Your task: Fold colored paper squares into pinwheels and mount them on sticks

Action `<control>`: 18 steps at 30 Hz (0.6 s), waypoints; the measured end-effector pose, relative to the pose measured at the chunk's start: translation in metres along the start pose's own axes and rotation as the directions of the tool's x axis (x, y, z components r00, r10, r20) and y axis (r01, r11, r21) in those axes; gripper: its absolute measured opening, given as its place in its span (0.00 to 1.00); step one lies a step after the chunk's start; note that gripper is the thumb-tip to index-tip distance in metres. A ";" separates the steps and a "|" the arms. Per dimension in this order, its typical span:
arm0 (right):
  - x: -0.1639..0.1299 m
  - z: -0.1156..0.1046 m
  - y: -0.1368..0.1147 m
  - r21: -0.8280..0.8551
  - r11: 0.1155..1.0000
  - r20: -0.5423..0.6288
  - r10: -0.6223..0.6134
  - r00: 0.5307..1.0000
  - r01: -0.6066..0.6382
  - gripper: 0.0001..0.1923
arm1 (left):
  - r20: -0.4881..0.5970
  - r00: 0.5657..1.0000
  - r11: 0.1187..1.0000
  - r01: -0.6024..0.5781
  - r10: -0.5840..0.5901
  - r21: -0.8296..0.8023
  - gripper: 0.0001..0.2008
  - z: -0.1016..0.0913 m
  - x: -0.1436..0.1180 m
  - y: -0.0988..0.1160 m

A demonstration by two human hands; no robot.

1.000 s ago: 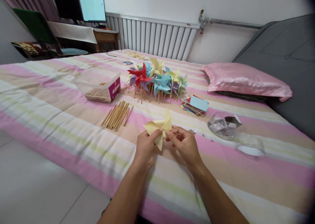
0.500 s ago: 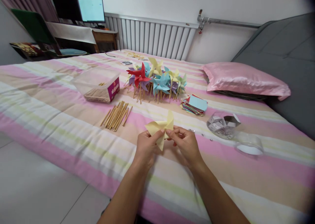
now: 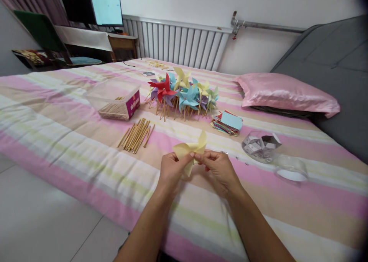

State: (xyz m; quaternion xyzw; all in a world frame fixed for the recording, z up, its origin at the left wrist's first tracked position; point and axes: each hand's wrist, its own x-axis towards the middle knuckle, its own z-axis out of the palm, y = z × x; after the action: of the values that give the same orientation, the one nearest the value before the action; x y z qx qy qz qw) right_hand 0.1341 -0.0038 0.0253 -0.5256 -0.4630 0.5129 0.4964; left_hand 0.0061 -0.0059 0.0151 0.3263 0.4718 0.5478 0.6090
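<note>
A pale yellow paper pinwheel [image 3: 188, 150] is held between both hands above the near part of the bed. My left hand [image 3: 171, 172] pinches its lower left side, thumb near the centre. From the right, my right hand [image 3: 220, 170] closes thumb and fingers at the same centre; anything small under the fingertips is hidden. Just beyond the right hand lie a few small shiny metal pieces [image 3: 237, 158]. Thin wooden sticks [image 3: 136, 135] lie in a pile to the left. Behind the hands stands a cluster of finished pinwheels [image 3: 188, 98] in red, blue, yellow, purple and green.
A clear plastic box [image 3: 112, 101] with sticks is at the left. On the right are a stack of coloured paper squares [image 3: 230, 121], a clear round container [image 3: 260, 147], its clear lid [image 3: 291, 170] and a pink pillow [image 3: 287, 91]. A striped sheet [image 3: 94, 170] covers the bed.
The yellow pinwheel has shifted slightly right and tilted a little between the fingers. Both hands keep hold of it; the other things have stayed where they were.
</note>
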 end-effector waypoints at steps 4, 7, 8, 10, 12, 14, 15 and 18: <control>-0.003 0.002 -0.005 -0.018 1.000 0.008 -0.005 1.000 0.005 0.18 | -0.009 1.000 1.000 0.006 -0.006 -0.007 0.13 0.002 -0.002 0.001; -0.004 0.002 -0.004 -0.042 0.999 0.014 -0.005 1.000 0.006 0.20 | -0.025 1.000 1.000 0.004 -0.005 -0.021 0.12 0.003 -0.002 0.001; -0.004 0.001 -0.003 -0.046 0.999 0.016 -0.013 1.000 0.014 0.20 | -0.029 1.000 0.999 0.006 -0.007 -0.036 0.12 0.004 -0.002 0.000; -0.003 0.000 -0.001 -0.043 0.998 0.000 -0.046 0.999 0.046 0.19 | -0.041 0.999 0.997 0.013 -0.016 -0.073 0.12 0.005 -0.002 0.000; -0.002 -0.001 0.002 -0.047 0.994 -0.053 -0.099 0.994 0.096 0.17 | -0.061 0.998 0.995 0.022 -0.028 -0.092 0.12 0.006 -0.002 0.001; -0.001 -0.002 0.004 -0.064 0.988 -0.101 -0.143 0.985 0.137 0.20 | -0.079 0.997 0.997 0.022 -0.028 -0.072 0.12 0.006 -0.002 0.003; -0.001 -0.002 0.005 -0.069 0.987 -0.106 -0.153 0.983 0.146 0.22 | -0.080 0.997 0.999 0.017 -0.020 -0.046 0.12 0.006 -0.002 0.003; 0.000 -0.001 0.006 -0.010 0.993 -0.057 -0.118 0.991 0.117 0.27 | -0.042 0.999 0.999 -0.019 0.020 0.039 0.12 0.006 -0.002 0.003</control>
State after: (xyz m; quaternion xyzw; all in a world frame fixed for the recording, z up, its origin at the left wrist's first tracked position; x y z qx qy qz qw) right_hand 0.1353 -0.0039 0.0190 -0.5137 -0.4803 0.4659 0.5370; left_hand 0.0105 -0.0070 0.0198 0.3308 0.4919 0.5514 0.5870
